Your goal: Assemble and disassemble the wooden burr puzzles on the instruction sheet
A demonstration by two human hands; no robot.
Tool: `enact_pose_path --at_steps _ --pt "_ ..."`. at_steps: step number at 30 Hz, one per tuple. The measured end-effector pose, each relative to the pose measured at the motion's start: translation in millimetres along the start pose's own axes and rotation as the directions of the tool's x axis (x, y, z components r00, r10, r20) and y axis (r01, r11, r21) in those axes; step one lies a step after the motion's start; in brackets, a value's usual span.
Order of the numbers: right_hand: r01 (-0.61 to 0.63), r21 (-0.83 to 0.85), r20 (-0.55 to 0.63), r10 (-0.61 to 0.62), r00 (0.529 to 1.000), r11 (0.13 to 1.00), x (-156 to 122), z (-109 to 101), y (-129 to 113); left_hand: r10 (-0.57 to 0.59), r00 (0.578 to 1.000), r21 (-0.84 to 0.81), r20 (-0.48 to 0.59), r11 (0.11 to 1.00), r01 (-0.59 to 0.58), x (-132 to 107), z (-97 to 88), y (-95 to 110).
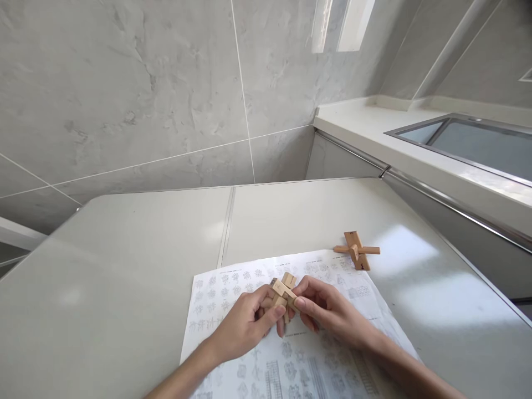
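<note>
Over the printed sheet (264,351), probably lying open for reference, we are holding 1 pale wooden assembly (281,287): our curled left hand (246,326) is cradling it, seemingly for steadiness, while our right hand (329,308), nearly closed, is pinching 1 bar (290,296).

The left hand (249,327) and right hand (328,306) pinch at one shared grip, thumbs (272,317) on its near side, fingers (310,282) curled, bare forearms (397,357) slanting in from its lower left and right.
</note>
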State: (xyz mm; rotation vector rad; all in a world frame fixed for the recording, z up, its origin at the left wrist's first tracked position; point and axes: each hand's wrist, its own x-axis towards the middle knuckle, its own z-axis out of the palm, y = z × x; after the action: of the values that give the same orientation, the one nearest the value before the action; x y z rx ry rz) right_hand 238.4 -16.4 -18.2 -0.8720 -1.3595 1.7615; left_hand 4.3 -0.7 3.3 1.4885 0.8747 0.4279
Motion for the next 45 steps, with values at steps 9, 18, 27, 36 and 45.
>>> enact_pose_path --at_steps 9,18,27,36,45 --pt "0.011 -0.074 -0.051 -0.015 0.999 0.997 -2 5 3 -0.018 1.0 0.064 0.011 0.998 0.017 -1 -1.0 -1" --pt "-0.006 -0.079 -0.078 0.0 0.997 0.997 -6 9 8 0.015 1.0 0.133 0.005 0.991 -0.016 -1 -2.6 -1" --pt "-0.054 -0.004 -0.047 0.054 0.997 0.999 -3 9 6 0.007 0.999 0.142 0.036 0.99 -0.012 -2 -4.4 -1" --pt "0.042 -0.27 -0.122 -0.077 0.99 0.962 -7 12 11 0.003 0.999 0.204 0.05 0.979 -0.013 -2 -4.6 -1" --pt "0.009 -0.193 -0.117 -0.032 0.993 0.981 -7 17 11 0.026 0.999 0.174 0.035 0.984 -0.031 -2 -5.2 -6"
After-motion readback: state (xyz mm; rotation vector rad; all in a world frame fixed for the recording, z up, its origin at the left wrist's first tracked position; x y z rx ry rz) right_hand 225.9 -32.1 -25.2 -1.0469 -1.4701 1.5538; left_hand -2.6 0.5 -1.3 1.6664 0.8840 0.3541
